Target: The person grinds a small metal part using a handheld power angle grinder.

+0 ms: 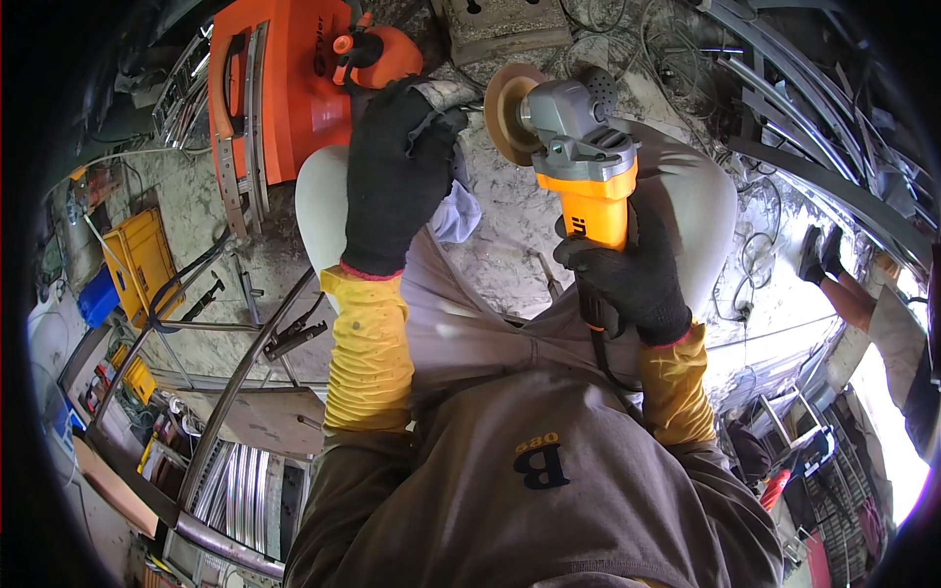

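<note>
My right hand (637,269), in a black glove, is wrapped round the yellow and black body of an angle grinder (593,186). The grinder's grey head points away from me, and its brown disc (512,113) is at the upper left of the tool. My left hand (402,176), also gloved in black, is raised over my left knee with its fingers curled in. A pale grey piece (446,94) shows at its fingertips; whether the hand grips it is unclear. Just beyond that hand is an orange spray bottle (387,59).
An orange case (284,127) stands at the far left beside the bottle. A bent metal tube frame (206,441) curves along my left. Metal strips (804,98) lie piled at the far right. Another person's legs (853,294) are at the right. Cables (755,265) trail over the stained floor.
</note>
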The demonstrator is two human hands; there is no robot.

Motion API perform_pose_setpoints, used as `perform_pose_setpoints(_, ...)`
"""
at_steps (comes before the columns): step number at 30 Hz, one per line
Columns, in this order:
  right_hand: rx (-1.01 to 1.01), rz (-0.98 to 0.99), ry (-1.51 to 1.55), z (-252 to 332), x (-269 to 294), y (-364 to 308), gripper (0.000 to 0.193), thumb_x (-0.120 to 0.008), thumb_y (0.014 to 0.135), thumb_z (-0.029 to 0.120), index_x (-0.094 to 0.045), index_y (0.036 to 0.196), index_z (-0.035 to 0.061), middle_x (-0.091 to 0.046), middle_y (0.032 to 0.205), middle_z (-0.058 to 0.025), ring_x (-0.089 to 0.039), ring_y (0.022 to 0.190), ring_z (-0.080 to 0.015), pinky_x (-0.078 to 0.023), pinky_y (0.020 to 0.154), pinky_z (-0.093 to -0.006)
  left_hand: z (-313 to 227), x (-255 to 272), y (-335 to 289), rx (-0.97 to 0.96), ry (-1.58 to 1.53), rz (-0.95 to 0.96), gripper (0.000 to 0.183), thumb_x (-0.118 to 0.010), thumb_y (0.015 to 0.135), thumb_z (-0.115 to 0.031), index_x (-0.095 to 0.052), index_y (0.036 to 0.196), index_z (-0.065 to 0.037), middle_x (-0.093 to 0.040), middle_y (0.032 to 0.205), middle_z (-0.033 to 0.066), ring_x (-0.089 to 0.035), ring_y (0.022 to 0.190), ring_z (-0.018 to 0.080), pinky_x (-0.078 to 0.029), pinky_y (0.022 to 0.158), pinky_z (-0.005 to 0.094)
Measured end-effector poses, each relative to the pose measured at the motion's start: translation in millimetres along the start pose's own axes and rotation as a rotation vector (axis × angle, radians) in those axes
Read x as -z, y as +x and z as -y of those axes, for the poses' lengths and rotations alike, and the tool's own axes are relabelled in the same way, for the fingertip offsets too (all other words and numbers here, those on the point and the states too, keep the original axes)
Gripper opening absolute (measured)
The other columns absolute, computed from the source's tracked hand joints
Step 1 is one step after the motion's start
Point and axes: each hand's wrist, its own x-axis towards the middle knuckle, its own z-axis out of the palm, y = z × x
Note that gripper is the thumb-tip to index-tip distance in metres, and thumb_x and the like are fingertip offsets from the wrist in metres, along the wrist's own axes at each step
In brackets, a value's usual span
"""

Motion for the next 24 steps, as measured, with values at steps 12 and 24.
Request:
perform_pose_setpoints(12,0.075,-0.045,-0.177,3,-3,-1,0.037,-0.08,0.091,0.004,-0.065,0.124,-0.0019,-0.073,0.107,-0.0091,-0.071,0.093,-0.0162,-0.059,0.084,-0.0327,-4,1,-2,0.06,0.012,-0.022,0.024,-0.067,0.089,-0.002,-0.071,0.113,-0.001,-0.069,0.106,0.0171,-0.068,0.098,0.0365,-0.055,0.086,0.0416)
perform_pose_setpoints(24,0.055,-0.031,-0.155,3,-3,0,0.033,-0.08,0.09,0.005,-0.067,0.119,-0.0021,-0.073,0.103,-0.0081,-0.071,0.091,-0.0156,-0.059,0.082,-0.0326,4,1,-1,0.072,-0.024,0.002,0.016,-0.07,0.091,-0.004,-0.069,0.107,0.0,-0.069,0.1,0.0168,-0.069,0.092,0.0344,-0.055,0.081,0.0409)
